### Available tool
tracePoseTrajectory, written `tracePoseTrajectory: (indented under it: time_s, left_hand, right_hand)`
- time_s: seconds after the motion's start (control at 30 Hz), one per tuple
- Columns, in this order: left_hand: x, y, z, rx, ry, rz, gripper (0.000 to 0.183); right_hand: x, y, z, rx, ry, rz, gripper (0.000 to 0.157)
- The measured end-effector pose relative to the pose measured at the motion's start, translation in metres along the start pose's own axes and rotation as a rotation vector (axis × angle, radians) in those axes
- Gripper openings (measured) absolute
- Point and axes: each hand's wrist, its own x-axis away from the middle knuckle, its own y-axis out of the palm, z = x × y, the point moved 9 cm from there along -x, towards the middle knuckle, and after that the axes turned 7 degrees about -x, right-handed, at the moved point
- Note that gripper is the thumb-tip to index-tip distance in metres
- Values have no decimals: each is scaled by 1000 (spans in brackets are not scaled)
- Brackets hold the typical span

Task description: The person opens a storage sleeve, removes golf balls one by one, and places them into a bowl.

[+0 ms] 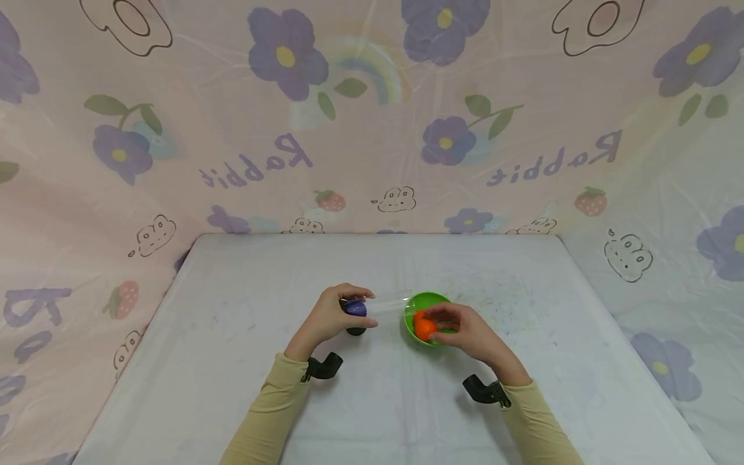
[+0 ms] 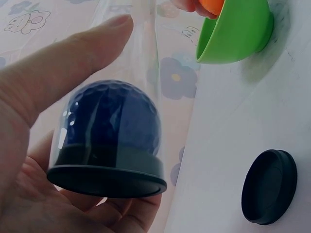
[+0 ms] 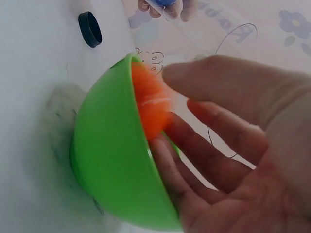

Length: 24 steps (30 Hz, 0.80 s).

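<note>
My left hand [image 1: 334, 313] grips a clear plastic tube [image 1: 388, 306], held sideways with its far end over the bowl's left rim in the head view. A dark blue dimpled ball [image 2: 112, 116] sits inside against the black end cap [image 2: 107, 179]. My right hand [image 1: 467, 329] is at the green bowl [image 1: 429, 298], fingers and thumb spread in a loose curve around the near side of an orange ball [image 1: 425, 330]. That ball is blurred in the right wrist view, with fingertips right at its edge. Another orange piece [image 1: 418, 316] shows behind it in the bowl.
A loose black cap [image 2: 269, 187] lies on the white table [image 1: 244, 374] below the tube, left of the bowl. Black wrist mounts [image 1: 325, 366] stick out from both sleeves. A patterned cloth [image 1: 372, 129] rises behind the table and along its sides.
</note>
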Motion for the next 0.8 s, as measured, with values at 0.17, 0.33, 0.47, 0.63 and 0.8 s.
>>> tracePoseTrajectory:
  time_s: [0.17, 0.33, 0.47, 0.63, 0.8]
  left_hand:
    - [0, 1, -1, 1, 6, -4, 52]
    - [0, 1, -1, 11, 4, -6, 49]
    - [0, 1, 0, 8, 7, -2, 48]
    - [0, 1, 1, 4, 11, 0, 48]
    - [0, 2, 0, 1, 8, -5, 49]
  right_hand:
    - [-1, -2, -3, -32, -36, 20, 41]
    - [-1, -5, -5, -61, -61, 39, 41]
    - [0, -8, -7, -50, -69, 54, 41]
    - [1, -10, -10, -41, -77, 55, 40]
    - [2, -10, -11, -56, -71, 45, 42]
